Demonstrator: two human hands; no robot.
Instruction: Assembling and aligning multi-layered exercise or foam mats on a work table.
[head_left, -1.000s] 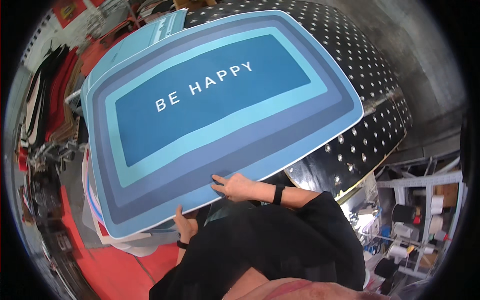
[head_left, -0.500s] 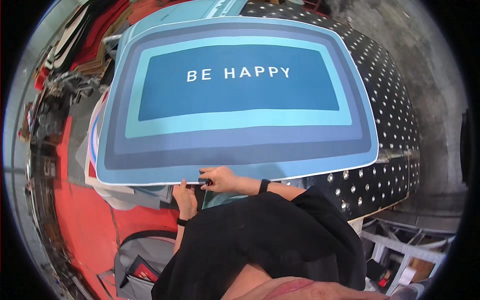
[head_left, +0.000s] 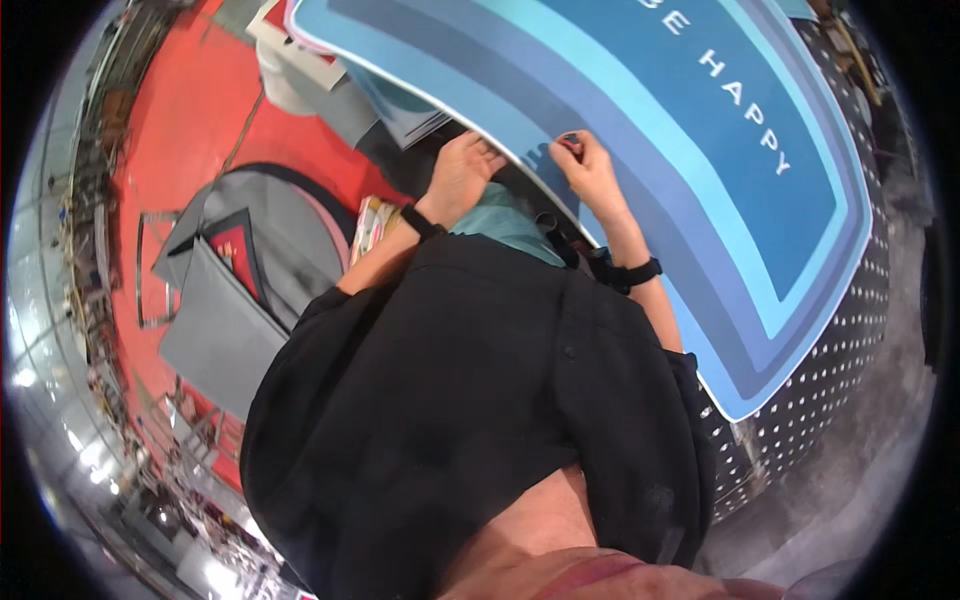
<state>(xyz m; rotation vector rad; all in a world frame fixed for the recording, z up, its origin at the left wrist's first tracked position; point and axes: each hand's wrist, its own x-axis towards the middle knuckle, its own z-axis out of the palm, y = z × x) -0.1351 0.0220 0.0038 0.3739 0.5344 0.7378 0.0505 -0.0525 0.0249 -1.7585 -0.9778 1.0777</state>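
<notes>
A large blue mat (head_left: 640,190) with nested bands, white lettering and a pale edge lies across a table, slanting down to the right. My left hand (head_left: 462,178) is at its near edge, the curled fingers against the rim; part of the grip is hidden. Over the mat, a little in from that edge, my right hand (head_left: 592,175) is closed on a small dark tool with a red edge (head_left: 571,140). Too little of this tool shows to tell its kind. A shadow from the right hand falls on the mat.
Below the mat shows a black table surface with shiny studs (head_left: 835,335). Folded grey fabric (head_left: 225,340) and a dark red item (head_left: 232,252) lie to my left above a red floor (head_left: 190,120). Teal cloth (head_left: 510,225) hangs between my body and the mat.
The view has turned, so the mat now slants and more floor shows at left. My right hand has moved from the mat's edge to above its surface, apart from my left hand.
</notes>
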